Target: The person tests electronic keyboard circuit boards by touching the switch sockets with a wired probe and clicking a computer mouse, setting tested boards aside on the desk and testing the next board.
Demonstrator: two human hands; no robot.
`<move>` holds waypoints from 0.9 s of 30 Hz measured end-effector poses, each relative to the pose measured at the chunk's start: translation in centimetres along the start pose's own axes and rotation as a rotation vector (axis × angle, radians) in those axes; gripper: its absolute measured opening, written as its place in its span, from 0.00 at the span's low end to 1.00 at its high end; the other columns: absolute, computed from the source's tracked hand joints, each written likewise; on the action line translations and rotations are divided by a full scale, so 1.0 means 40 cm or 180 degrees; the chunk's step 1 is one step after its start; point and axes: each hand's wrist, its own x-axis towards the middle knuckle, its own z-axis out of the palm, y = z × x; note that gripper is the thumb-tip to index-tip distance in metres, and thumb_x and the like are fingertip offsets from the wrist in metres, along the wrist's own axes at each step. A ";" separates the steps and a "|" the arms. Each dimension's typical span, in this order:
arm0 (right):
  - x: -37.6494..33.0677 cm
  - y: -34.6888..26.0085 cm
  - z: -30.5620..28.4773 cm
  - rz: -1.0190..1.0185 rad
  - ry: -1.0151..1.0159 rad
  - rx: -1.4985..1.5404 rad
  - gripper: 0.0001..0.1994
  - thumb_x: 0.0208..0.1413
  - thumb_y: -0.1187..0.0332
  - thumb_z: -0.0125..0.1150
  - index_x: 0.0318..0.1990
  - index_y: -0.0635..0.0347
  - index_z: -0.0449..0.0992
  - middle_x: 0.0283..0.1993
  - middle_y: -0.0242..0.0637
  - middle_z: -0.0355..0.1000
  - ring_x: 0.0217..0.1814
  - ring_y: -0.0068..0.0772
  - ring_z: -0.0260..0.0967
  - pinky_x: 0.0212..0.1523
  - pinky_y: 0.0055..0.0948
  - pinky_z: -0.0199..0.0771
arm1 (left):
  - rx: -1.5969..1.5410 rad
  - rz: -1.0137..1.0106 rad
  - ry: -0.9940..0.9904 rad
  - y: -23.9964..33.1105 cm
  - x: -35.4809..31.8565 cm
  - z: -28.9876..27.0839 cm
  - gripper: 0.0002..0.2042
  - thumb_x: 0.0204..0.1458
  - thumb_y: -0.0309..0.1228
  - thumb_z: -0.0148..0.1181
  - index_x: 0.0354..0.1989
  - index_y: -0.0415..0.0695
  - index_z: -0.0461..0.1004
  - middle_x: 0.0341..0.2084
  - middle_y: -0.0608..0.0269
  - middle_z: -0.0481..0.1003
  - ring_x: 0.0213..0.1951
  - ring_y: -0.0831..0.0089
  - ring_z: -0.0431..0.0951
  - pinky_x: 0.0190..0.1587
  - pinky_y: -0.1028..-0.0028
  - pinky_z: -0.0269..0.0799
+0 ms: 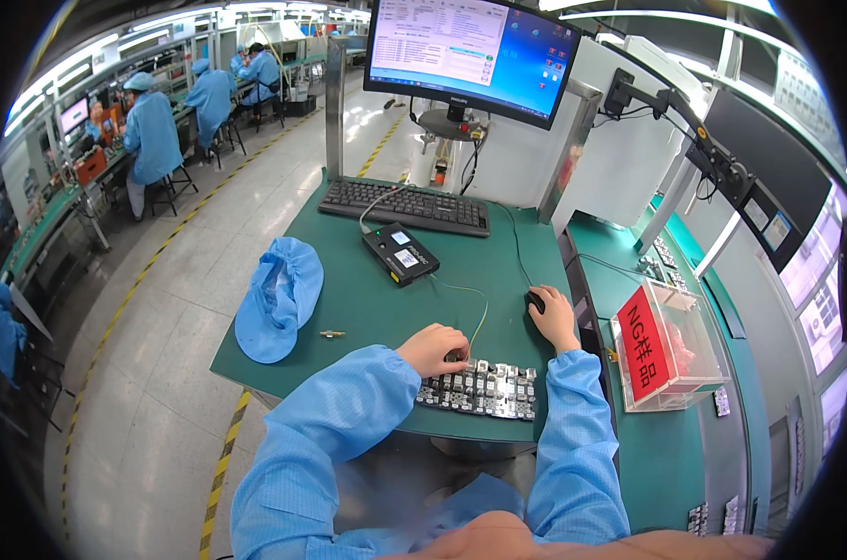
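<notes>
My left hand (434, 350) is closed, fingertips pinched at the upper left part of a panel of small circuit boards (484, 390). Under its fingers shows the dark end of a thin cable (486, 306), which runs back to a black box (400, 253) with white labels. The exact shape of that end is hidden. Over a black mouse (536, 301), to the right of the panel, my right hand (556, 320) is curled. The panel lies flat near the front edge of the green table (367, 322).
Behind the box are a black keyboard (405, 207) and a lit monitor (470, 56). A blue cap (280, 299) and a small brass piece (332, 334) lie to the left. At right stands a clear box (690, 355) with a red label. Several people in blue work further off.
</notes>
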 end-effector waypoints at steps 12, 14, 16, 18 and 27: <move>0.018 0.017 0.016 0.0089 0.0031 0.0079 0.17 0.47 0.64 0.60 0.47 0.50 0.77 0.51 0.38 0.72 0.49 0.47 0.69 0.50 0.40 0.70 | -0.0065 -0.0966 -0.0211 0.021 0.038 -0.024 0.12 0.47 0.38 0.65 0.28 0.41 0.78 0.26 0.56 0.77 0.32 0.60 0.78 0.36 0.65 0.73; 0.018 0.015 0.020 0.0001 0.0097 0.0104 0.16 0.47 0.64 0.60 0.46 0.50 0.77 0.51 0.38 0.72 0.48 0.47 0.69 0.49 0.40 0.70 | -0.0300 -0.1378 -0.0738 -0.002 0.067 -0.049 0.13 0.45 0.40 0.65 0.31 0.43 0.79 0.27 0.56 0.79 0.32 0.62 0.80 0.37 0.65 0.74; 0.012 0.014 0.018 0.0021 0.0090 0.0073 0.16 0.47 0.64 0.60 0.46 0.51 0.77 0.51 0.38 0.72 0.48 0.47 0.69 0.49 0.40 0.70 | -0.0387 -0.1418 -0.0811 0.005 0.092 -0.040 0.13 0.45 0.40 0.65 0.32 0.43 0.80 0.27 0.56 0.80 0.32 0.65 0.80 0.35 0.67 0.74; 0.008 0.020 0.020 0.0012 0.0115 0.0046 0.16 0.47 0.63 0.60 0.46 0.51 0.77 0.50 0.38 0.72 0.48 0.47 0.69 0.49 0.40 0.70 | -0.0264 -0.1994 -0.0636 0.079 0.132 -0.050 0.14 0.45 0.41 0.65 0.32 0.43 0.80 0.28 0.57 0.80 0.33 0.64 0.80 0.37 0.67 0.74; 0.002 0.018 0.018 -0.0005 0.0161 0.0063 0.16 0.46 0.64 0.60 0.45 0.50 0.78 0.49 0.38 0.72 0.46 0.46 0.69 0.47 0.40 0.71 | -0.0221 -0.1429 -0.0557 0.094 0.142 0.039 0.12 0.46 0.39 0.65 0.30 0.42 0.80 0.28 0.58 0.79 0.32 0.66 0.79 0.37 0.69 0.73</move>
